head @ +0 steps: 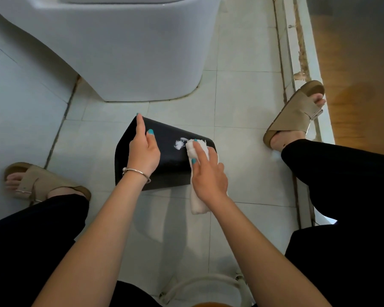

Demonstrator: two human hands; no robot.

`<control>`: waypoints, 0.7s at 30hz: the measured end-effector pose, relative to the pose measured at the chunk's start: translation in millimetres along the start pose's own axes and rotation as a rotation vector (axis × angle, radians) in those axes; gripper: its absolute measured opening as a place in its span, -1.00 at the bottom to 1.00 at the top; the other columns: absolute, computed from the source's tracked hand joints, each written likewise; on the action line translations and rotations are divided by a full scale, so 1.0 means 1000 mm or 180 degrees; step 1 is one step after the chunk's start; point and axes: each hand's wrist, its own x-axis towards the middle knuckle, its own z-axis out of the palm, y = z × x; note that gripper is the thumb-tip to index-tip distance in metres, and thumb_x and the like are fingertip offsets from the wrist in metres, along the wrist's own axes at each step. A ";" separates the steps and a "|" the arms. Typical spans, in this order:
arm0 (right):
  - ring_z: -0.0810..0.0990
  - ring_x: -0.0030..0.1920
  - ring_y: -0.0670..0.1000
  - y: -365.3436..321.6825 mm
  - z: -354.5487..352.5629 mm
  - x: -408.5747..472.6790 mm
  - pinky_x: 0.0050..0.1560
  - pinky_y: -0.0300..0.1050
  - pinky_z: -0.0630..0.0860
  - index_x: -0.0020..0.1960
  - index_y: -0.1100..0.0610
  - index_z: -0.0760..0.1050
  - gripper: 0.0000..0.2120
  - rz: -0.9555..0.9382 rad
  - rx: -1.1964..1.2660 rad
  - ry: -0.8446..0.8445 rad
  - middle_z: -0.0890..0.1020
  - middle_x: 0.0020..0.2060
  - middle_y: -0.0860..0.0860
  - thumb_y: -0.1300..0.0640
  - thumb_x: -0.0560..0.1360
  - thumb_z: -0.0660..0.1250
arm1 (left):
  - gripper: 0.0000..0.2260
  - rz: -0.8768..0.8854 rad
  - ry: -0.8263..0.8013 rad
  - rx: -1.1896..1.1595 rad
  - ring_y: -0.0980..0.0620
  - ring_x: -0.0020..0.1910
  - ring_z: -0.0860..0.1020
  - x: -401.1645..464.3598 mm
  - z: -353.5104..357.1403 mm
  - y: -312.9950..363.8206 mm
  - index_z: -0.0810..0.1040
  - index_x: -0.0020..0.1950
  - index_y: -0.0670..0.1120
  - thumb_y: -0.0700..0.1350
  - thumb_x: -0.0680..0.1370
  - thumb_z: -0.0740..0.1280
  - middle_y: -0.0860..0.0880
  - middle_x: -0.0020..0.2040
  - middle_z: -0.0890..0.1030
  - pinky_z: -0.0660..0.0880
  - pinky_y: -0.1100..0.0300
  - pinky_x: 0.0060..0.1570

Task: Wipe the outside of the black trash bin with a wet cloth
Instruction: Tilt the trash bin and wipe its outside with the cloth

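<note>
The black trash bin (171,160) lies on its side on the tiled floor, one broad glossy face turned up. My left hand (143,151) rests on its left part, the forefinger stretched up to the far corner. My right hand (208,173) holds a folded white cloth (197,151) and presses it against the bin's right end. The cloth's tail hangs down below my palm to the floor. A white glare spot shows on the bin just left of the cloth.
A white toilet base (131,63) stands right behind the bin. A raised door sill (297,85) runs along the right, wooden floor beyond it. My sandalled feet (297,116) flank the bin, knees at both sides. A white bucket rim (208,284) sits at the bottom edge.
</note>
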 end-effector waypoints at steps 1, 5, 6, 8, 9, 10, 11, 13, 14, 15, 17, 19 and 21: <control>0.40 0.15 0.19 0.000 0.000 0.002 0.04 0.04 0.39 0.53 -0.28 0.00 -0.51 -0.0006 -0.0026 0.0014 0.13 0.50 -0.08 0.02 0.66 0.03 | -0.52 -0.0023 0.0008 -0.0024 0.19 -0.39 0.32 -0.002 -0.001 0.001 -0.03 0.58 -0.02 -0.15 0.68 0.02 0.19 -0.30 0.26 0.31 0.51 -0.43; 0.40 0.19 0.20 -0.003 -0.005 0.023 0.07 0.03 0.33 0.51 -0.28 0.06 -0.54 0.0188 -0.0007 -0.0070 0.16 0.49 -0.08 0.00 0.66 0.02 | -0.51 -0.0064 0.0020 -0.0069 0.33 -0.41 0.26 -0.011 -0.007 -0.001 -0.03 0.58 -0.05 -0.18 0.68 0.04 0.23 -0.29 0.14 0.29 0.61 -0.37; 0.40 0.21 0.20 -0.001 -0.006 0.029 0.08 0.04 0.32 0.51 -0.29 0.07 -0.55 0.0267 0.0017 -0.0118 0.17 0.49 -0.07 0.00 0.66 0.02 | -0.51 -0.0024 -0.0003 -0.0069 0.33 -0.40 0.26 -0.014 -0.007 -0.002 -0.03 0.58 -0.05 -0.18 0.67 0.05 0.23 -0.28 0.15 0.29 0.61 -0.36; 0.40 0.22 0.21 0.003 -0.011 0.039 0.12 0.06 0.33 0.50 -0.30 0.07 -0.55 0.0332 -0.0020 -0.0212 0.18 0.50 -0.05 0.00 0.66 0.01 | -0.51 0.0043 -0.0026 -0.0098 0.30 -0.38 0.26 -0.018 -0.007 -0.002 -0.02 0.58 -0.06 -0.19 0.67 0.06 0.23 -0.28 0.17 0.31 0.58 -0.33; 0.40 0.23 0.22 0.005 -0.013 0.046 0.14 0.07 0.34 0.50 -0.31 0.07 -0.55 0.0335 -0.0051 -0.0260 0.19 0.50 -0.04 0.00 0.66 0.01 | -0.51 0.0072 -0.0027 -0.0099 0.28 -0.38 0.27 -0.019 -0.007 -0.002 -0.01 0.58 -0.06 -0.19 0.67 0.06 0.23 -0.29 0.18 0.31 0.55 -0.32; 0.40 0.25 0.24 0.006 -0.016 0.052 0.16 0.08 0.34 0.50 -0.30 0.08 -0.55 0.0340 -0.0074 -0.0306 0.19 0.50 -0.03 0.00 0.65 0.01 | -0.51 0.0088 -0.0020 -0.0105 0.28 -0.38 0.28 -0.019 -0.006 -0.002 -0.01 0.58 -0.06 -0.19 0.67 0.07 0.23 -0.29 0.19 0.32 0.54 -0.31; 0.39 0.26 0.25 0.007 -0.019 0.060 0.18 0.09 0.33 0.50 -0.30 0.09 -0.55 0.0359 -0.0086 -0.0356 0.20 0.50 -0.02 0.00 0.65 0.01 | -0.51 0.0101 -0.0015 -0.0102 0.29 -0.38 0.29 -0.020 -0.005 -0.002 -0.01 0.58 -0.07 -0.19 0.67 0.07 0.23 -0.29 0.19 0.32 0.54 -0.31; 0.38 0.27 0.25 0.007 -0.023 0.071 0.19 0.09 0.32 0.51 -0.30 0.09 -0.55 0.0407 -0.0079 -0.0437 0.21 0.50 -0.02 -0.01 0.65 -0.01 | -0.51 0.0122 -0.0007 -0.0083 0.26 -0.38 0.30 -0.020 -0.004 -0.004 -0.01 0.57 -0.06 -0.19 0.67 0.07 0.23 -0.29 0.21 0.34 0.48 -0.32; 0.38 0.27 0.25 0.006 -0.022 0.072 0.19 0.09 0.32 0.51 -0.29 0.08 -0.54 0.0412 -0.0086 -0.0449 0.20 0.50 -0.02 -0.01 0.65 -0.01 | -0.50 0.0132 0.0003 -0.0077 0.22 -0.39 0.31 -0.021 -0.005 -0.006 -0.02 0.58 -0.05 -0.18 0.67 0.07 0.21 -0.29 0.24 0.35 0.40 -0.34; 0.37 0.27 0.25 0.006 -0.020 0.069 0.18 0.09 0.33 0.51 -0.29 0.07 -0.53 0.0404 -0.0119 -0.0431 0.18 0.51 -0.02 0.01 0.65 0.01 | -0.50 0.0141 0.0005 -0.0080 0.18 -0.40 0.32 -0.022 -0.006 -0.009 -0.02 0.58 -0.04 -0.18 0.67 0.06 0.20 -0.30 0.28 0.34 0.32 -0.35; 0.37 0.24 0.25 0.007 -0.013 0.056 0.15 0.09 0.34 0.52 -0.29 0.05 -0.50 0.0376 -0.0197 -0.0312 0.15 0.52 -0.02 0.06 0.64 0.03 | -0.50 0.0178 -0.0027 -0.0064 0.12 -0.40 0.33 -0.023 -0.007 -0.016 -0.02 0.58 -0.03 -0.17 0.67 0.06 0.17 -0.30 0.32 0.34 0.20 -0.34; 0.38 0.21 0.25 0.006 -0.008 0.040 0.11 0.10 0.36 0.52 -0.28 0.02 -0.49 0.0329 -0.0203 -0.0200 0.13 0.52 -0.03 0.06 0.65 0.04 | -0.50 0.0184 -0.0034 -0.0011 0.04 -0.44 0.32 -0.023 -0.006 -0.018 -0.02 0.58 -0.02 -0.17 0.66 0.06 0.01 -0.32 0.42 0.30 0.19 -0.40; 0.39 0.18 0.23 0.001 -0.002 0.024 0.08 0.08 0.37 0.53 -0.27 0.01 -0.51 0.0230 -0.0170 -0.0122 0.12 0.51 -0.03 0.03 0.66 0.03 | -0.50 0.0127 0.0044 0.0028 0.02 -0.49 0.29 -0.019 -0.003 -0.016 -0.03 0.58 -0.03 -0.17 0.66 0.06 -0.10 -0.40 0.39 0.24 0.26 -0.49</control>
